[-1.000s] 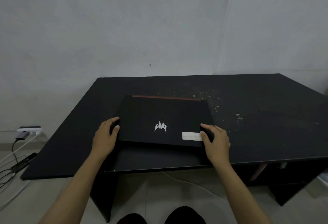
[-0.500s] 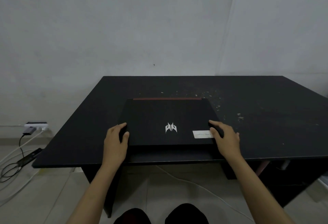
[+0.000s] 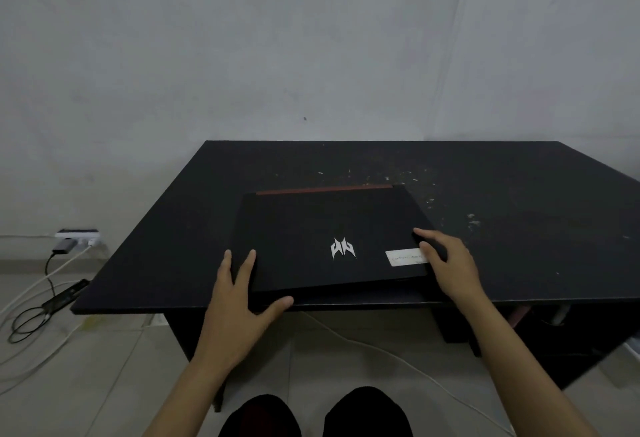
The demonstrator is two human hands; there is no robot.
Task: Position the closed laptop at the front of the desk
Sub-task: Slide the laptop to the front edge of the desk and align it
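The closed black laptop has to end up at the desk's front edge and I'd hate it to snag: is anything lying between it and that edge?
Nothing visible does. The closed black laptop already lies near the black desk's front edge, held at its near corners by the left hand and right hand.

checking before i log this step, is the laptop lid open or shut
Shut. The laptop lies on the desk with its logo lid facing up and no screen or keyboard showing.

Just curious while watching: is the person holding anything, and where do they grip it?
Yes, the closed laptop. The left hand grips its front left corner, and the right hand its front right corner, by the white sticker.
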